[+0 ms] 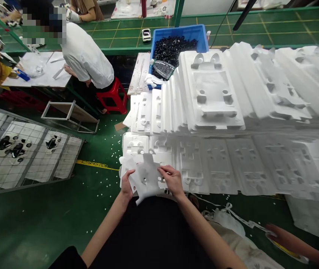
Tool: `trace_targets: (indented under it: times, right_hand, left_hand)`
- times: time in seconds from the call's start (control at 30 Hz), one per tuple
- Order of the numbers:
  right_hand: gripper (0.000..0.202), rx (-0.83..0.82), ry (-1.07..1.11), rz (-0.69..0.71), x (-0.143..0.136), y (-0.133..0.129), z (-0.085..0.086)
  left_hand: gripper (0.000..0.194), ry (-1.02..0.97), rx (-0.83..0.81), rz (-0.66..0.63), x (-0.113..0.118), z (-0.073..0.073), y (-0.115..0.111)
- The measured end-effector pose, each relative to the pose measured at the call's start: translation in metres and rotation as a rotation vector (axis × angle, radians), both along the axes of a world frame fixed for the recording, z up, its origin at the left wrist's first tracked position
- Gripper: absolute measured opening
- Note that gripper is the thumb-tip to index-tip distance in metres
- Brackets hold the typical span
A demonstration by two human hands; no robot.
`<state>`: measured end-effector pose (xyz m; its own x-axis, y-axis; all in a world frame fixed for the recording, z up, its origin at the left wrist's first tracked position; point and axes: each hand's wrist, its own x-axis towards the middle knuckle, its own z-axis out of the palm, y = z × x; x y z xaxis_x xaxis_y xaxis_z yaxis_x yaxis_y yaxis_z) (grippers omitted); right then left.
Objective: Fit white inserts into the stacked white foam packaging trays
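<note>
Between my hands is a thin white die-cut sheet (147,172) with tabs and small holes, held low in front of my body. My left hand (127,183) grips the left side, where another white layer with a round hole shows beneath the cut piece. On the opposite edge, my right hand (172,180) pinches the sheet between thumb and fingers. Directly under and beyond it lie white molded trays (192,164) with shaped recesses. The sheet hides part of the nearest tray.
Stacked white trays (216,89) rise behind the lower row and to the right. A blue bin (205,39) of small black parts stands at the back. A seated person (88,54) works at left, near a wire rack (40,149). Another person's hand (284,237) is at lower right.
</note>
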<state>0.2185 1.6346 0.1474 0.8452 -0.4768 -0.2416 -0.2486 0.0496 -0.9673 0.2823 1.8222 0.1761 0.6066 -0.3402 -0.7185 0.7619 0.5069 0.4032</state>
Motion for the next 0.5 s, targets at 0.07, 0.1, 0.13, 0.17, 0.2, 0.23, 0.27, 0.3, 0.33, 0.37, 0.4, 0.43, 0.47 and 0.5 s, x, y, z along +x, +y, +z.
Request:
trace_targets:
  times: [0.07, 0.1, 0.13, 0.17, 0.2, 0.23, 0.27, 0.3, 0.33, 0.37, 0.4, 0.43, 0.47, 0.5]
  right_hand:
    - [0.034, 0.061, 0.094, -0.088, 0.01, -0.022, -0.016]
    - [0.038, 0.064, 0.129, -0.127, 0.016, -0.033, -0.026]
    - [0.041, 0.054, 0.156, -0.156, 0.021, -0.044, -0.037]
    - [0.043, 0.039, 0.176, -0.173, 0.026, -0.053, -0.048]
    - [0.044, 0.023, 0.189, -0.177, 0.031, -0.061, -0.059]
    - [0.045, 0.006, 0.2, -0.176, 0.035, -0.067, -0.068]
    - [0.045, -0.014, 0.209, -0.172, 0.038, -0.071, -0.075]
    - [0.045, -0.038, 0.216, -0.167, 0.04, -0.073, -0.081]
    - [0.045, -0.065, 0.221, -0.164, 0.041, -0.075, -0.085]
    - [0.044, -0.093, 0.225, -0.164, 0.041, -0.075, -0.088]
    - [0.043, -0.119, 0.229, -0.166, 0.04, -0.075, -0.091]
    - [0.042, -0.14, 0.232, -0.168, 0.039, -0.075, -0.092]
    - [0.041, -0.153, 0.237, -0.168, 0.037, -0.074, -0.093]
    - [0.041, -0.161, 0.243, -0.165, 0.036, -0.074, -0.094]
  left_hand:
    - [0.053, -0.038, 0.018, 0.01, 0.009, 0.0, 0.01]
    - [0.055, -0.046, 0.041, 0.014, 0.013, -0.001, 0.015]
    - [0.055, -0.048, 0.056, 0.016, 0.016, -0.001, 0.019]
    - [0.055, -0.048, 0.068, 0.02, 0.018, -0.001, 0.023]
    - [0.055, -0.048, 0.077, 0.025, 0.02, -0.001, 0.026]
    - [0.054, -0.049, 0.083, 0.031, 0.021, -0.001, 0.028]
    - [0.054, -0.051, 0.086, 0.037, 0.022, -0.001, 0.029]
    - [0.054, -0.056, 0.088, 0.04, 0.022, -0.001, 0.029]
    - [0.055, -0.062, 0.089, 0.04, 0.021, -0.001, 0.029]
    - [0.055, -0.066, 0.09, 0.036, 0.021, -0.001, 0.029]
    - [0.056, -0.068, 0.089, 0.032, 0.02, -0.001, 0.028]
    - [0.056, -0.069, 0.087, 0.029, 0.019, -0.001, 0.026]
    - [0.057, -0.069, 0.086, 0.027, 0.017, -0.002, 0.025]
    - [0.057, -0.069, 0.085, 0.025, 0.016, -0.002, 0.024]
